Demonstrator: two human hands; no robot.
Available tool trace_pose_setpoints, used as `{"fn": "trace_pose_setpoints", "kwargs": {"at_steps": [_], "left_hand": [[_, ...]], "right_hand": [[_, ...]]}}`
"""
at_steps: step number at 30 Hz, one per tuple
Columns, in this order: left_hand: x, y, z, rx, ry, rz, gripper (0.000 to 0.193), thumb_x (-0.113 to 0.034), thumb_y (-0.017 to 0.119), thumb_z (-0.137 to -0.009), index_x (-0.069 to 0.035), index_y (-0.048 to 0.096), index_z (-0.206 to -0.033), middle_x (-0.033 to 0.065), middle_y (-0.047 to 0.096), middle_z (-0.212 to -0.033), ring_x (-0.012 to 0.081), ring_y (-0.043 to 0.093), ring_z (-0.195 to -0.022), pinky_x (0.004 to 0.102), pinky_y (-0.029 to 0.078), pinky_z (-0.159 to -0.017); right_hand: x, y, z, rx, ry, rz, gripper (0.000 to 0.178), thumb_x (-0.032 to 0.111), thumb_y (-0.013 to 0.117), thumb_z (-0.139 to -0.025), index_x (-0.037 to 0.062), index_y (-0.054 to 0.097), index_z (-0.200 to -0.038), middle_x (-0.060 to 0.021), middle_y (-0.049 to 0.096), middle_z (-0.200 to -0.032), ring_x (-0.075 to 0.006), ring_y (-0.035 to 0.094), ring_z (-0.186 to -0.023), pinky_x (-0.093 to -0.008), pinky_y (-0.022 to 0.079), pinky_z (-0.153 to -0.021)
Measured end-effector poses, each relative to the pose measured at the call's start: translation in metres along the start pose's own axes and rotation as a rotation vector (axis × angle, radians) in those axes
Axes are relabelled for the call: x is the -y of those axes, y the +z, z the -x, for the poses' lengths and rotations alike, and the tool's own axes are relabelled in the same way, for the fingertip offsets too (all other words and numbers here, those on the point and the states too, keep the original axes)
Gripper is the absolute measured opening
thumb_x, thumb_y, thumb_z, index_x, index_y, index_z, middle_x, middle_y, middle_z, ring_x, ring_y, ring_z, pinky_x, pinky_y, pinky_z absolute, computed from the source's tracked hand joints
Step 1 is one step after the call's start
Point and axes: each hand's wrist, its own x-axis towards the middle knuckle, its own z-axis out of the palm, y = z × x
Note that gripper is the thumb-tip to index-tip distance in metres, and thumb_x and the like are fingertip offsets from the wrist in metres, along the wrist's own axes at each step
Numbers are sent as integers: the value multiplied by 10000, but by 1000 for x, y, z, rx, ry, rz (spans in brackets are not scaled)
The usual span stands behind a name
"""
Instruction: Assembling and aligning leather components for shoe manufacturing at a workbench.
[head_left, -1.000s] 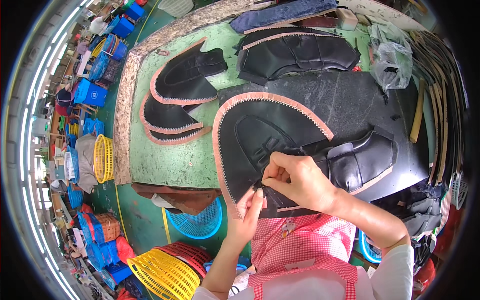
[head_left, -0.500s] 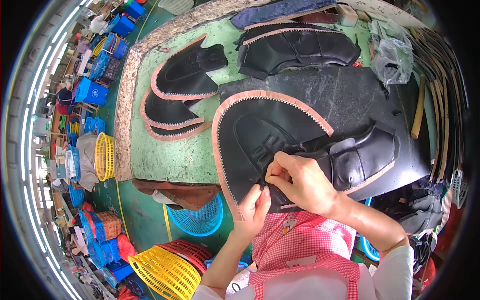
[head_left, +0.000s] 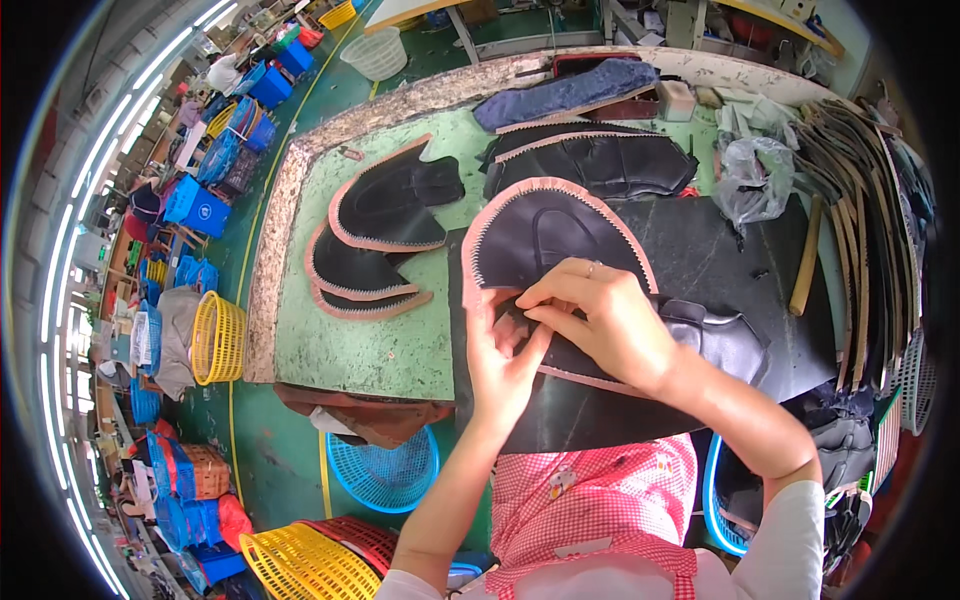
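A black leather shoe upper (head_left: 550, 232), bordered by a pink zigzag-cut edge, lies in front of me with its rounded toe pointing away. Its left side is gripped by my left hand (head_left: 503, 365), thumb and fingers closed around the leather. My right hand (head_left: 607, 322) bends over the middle of the piece and pinches it beside the left fingers; the exact spot under the fingertips is hidden. Both hands are above a black work mat (head_left: 720, 240). Right of my right wrist, a shiny black moulded part (head_left: 715, 340) continues on the mat.
Several similar uppers (head_left: 395, 200) overlap on the green table (head_left: 350, 350) at left. More black pieces (head_left: 590, 165) lie at the back, near a dark blue roll (head_left: 565, 92). At right are a plastic bag (head_left: 755, 178), a wooden stick (head_left: 806, 258) and stacked strips (head_left: 850, 200). Baskets (head_left: 385, 470) stand below.
My hands have moved up and slightly away from me with the shoe upper, which has turned and shifted farther onto the mat. The view has tilted to show more beyond the table.
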Motion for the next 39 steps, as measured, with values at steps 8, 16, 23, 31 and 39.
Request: {"fn": "trace_pose_setpoints", "kwargs": {"at_steps": [8,16,23,31,39], "left_hand": [[-42,-48,-86,502,-345,-57,431,41,737,-840,4,603,-1248,38,670,-1139,103,636,-1021,267,516,-920],[3,-21,-92,193,-277,-192,287,-114,801,-834,-16,653,-1060,0,632,-932,107,602,-911,247,475,-817],[-3,-41,-130,508,-527,-366,416,-137,840,-790,-2,648,-1133,38,672,-1015,129,616,-921,289,500,-847],[4,-31,-110,449,187,-1282,461,-337,840,-748,-73,648,-1074,101,650,-1044,326,586,-1053,449,450,-942],[43,9,-79,278,456,-1059,220,-253,833,-757,-92,708,-840,35,665,-866,273,566,-964,437,394,-931]], "right_hand": [[-2,-42,-58,301,-357,349,165,89,692,-787,16,681,-934,-137,666,-910,-328,675,-880,-414,549,-774],[-40,-6,-97,281,-457,718,139,144,657,-790,44,663,-886,-78,663,-936,-251,670,-913,-373,553,-770],[-81,22,-92,152,-113,556,143,213,690,-838,80,675,-889,-90,693,-917,-295,682,-862,-408,554,-740],[-84,-18,-76,156,44,444,128,181,690,-851,63,644,-868,-91,681,-843,-298,686,-811,-412,536,-713],[-134,-24,-88,-233,-31,970,134,190,720,-843,76,673,-897,-69,673,-809,-232,688,-718,-379,534,-637]]}}
